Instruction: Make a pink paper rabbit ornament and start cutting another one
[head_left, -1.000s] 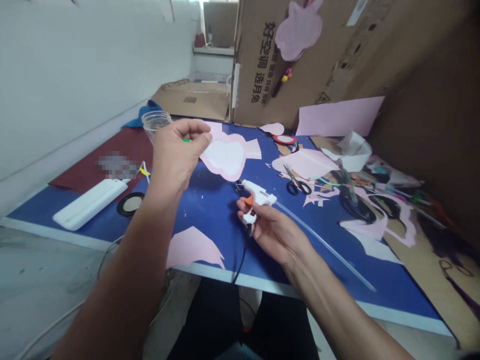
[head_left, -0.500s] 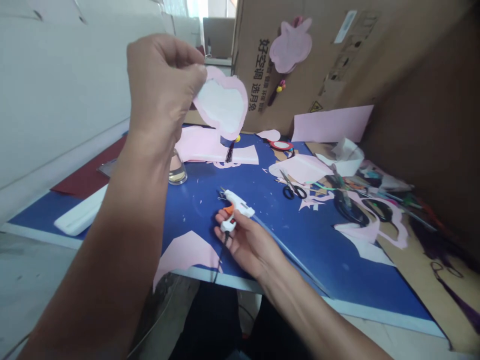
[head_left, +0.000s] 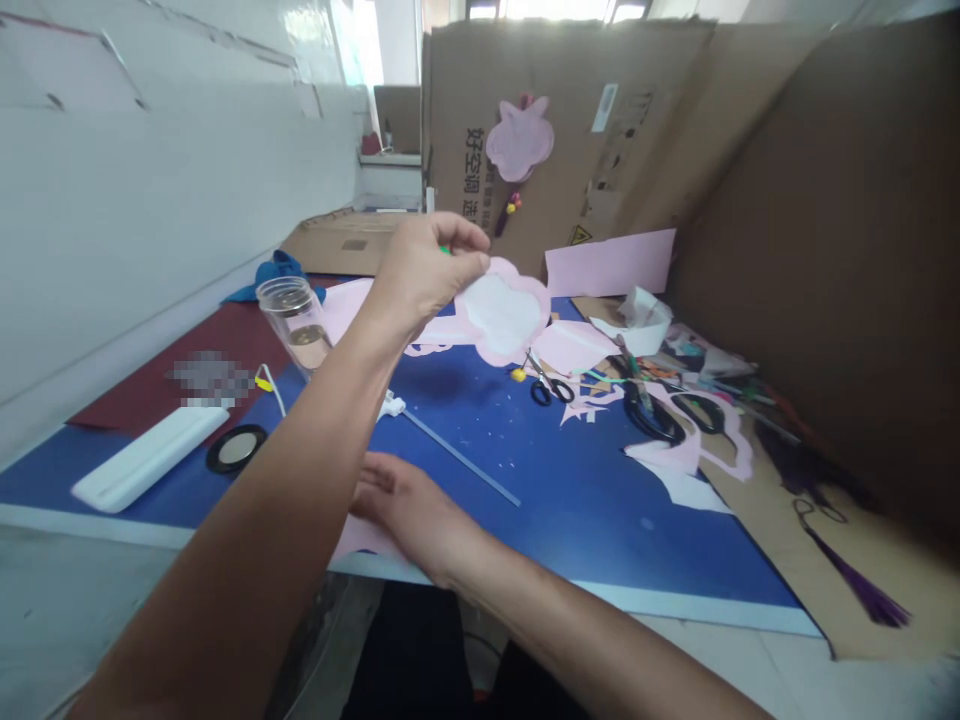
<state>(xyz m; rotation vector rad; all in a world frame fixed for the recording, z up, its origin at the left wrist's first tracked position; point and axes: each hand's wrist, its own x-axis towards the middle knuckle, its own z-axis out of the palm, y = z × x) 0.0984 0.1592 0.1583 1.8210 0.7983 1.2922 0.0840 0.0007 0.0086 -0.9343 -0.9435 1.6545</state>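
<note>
Up over the middle of the table, my left hand (head_left: pixel 439 265) pinches a pink scalloped cutout (head_left: pixel 469 318) with a white centre by its upper edge. A bit of green shows at these fingers, and a yellow bead (head_left: pixel 518 375) hangs below the cutout. Low at the table's front, my right hand (head_left: pixel 409 505) has its fingers loosely stretched, their tips hidden behind my left forearm. Under it lies a pink sheet (head_left: pixel 364 538). The white glue gun (head_left: pixel 391 404), mostly covered by that forearm, rests on the table with its long glue stick (head_left: pixel 465 458) pointing right.
Black-handled scissors (head_left: pixel 551 388) lie among pink scraps. A glass jar (head_left: pixel 289 315), a white box-like bar (head_left: pixel 150 460) and a black ring-shaped disc (head_left: pixel 236 449) are at left. A cardboard box (head_left: pixel 637 190) stands behind, with a pink ornament (head_left: pixel 520 142) on it.
My left hand has moved right and down with the cutout. My right hand has let go of the glue gun and shifted left and down. The view has turned and shows more of the left side.
</note>
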